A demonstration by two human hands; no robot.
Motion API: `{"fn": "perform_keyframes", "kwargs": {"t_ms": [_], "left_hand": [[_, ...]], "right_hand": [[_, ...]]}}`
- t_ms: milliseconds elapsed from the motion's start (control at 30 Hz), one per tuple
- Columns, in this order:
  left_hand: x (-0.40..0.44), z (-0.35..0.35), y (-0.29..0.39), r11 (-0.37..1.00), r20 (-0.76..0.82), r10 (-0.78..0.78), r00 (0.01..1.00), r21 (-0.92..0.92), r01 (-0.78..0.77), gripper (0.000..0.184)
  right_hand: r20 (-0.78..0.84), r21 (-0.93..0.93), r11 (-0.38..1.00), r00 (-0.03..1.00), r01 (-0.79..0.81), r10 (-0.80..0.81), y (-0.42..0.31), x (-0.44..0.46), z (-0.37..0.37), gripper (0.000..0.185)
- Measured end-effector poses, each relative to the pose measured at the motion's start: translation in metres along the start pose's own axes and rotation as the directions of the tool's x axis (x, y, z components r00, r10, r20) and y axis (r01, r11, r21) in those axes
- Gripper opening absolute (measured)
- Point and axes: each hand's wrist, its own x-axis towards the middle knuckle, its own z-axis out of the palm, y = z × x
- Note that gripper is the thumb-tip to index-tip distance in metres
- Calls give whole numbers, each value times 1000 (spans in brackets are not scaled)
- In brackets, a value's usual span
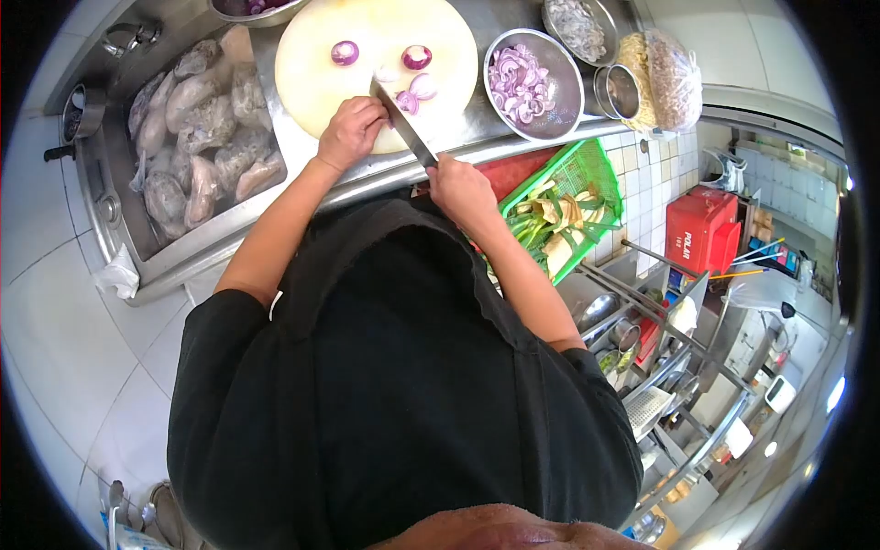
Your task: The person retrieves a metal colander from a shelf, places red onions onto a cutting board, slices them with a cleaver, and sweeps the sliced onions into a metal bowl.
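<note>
My right hand (pixel 462 193) is wrapped round the handle of a kitchen knife (pixel 408 130), whose blade slants up and left over the round cutting board (pixel 307 87). At the board's near edge, my left hand (pixel 353 132) has its fingers curled together right beside the blade. Whatever lies under those fingers is hidden. Purple onion slices (pixel 420 90) lie just beyond the blade. Farther back on the board are two peeled purple onion pieces, a left one (pixel 345 52) and a right one (pixel 416 58).
Right of the board stands a metal bowl (pixel 575 112) of sliced onion, with smaller metal bowls behind it. A sink (pixel 137 234) with several plastic-wrapped bundles (pixel 203 124) is at the left. A green basket (pixel 612 170) of vegetables sits below the counter, near my right arm.
</note>
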Motion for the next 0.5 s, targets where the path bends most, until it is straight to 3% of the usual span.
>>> {"fn": "perform_keyframes", "kwargs": {"t_ms": [200,333,367,467,500], "left_hand": [[9,0,6,1000,-50,7,999,-9,-7,11],[57,-23,81,999,-242,38,970,40,-29,10],[73,-19,93,999,-210,53,976,17,-50,9],[96,20,82,925,209,-176,962,370,89,20],[99,40,67,894,215,-213,953,437,101,22]], "right_hand": [[-32,70,997,999,15,-13,6,20,-13,29],[-10,126,992,1000,3,-2,4,9,-16,30],[14,129,991,1000,16,-18,4,7,-14,30],[110,138,990,993,19,-34,4,9,4,31],[117,141,990,993,12,-29,4,9,5,32]]}}
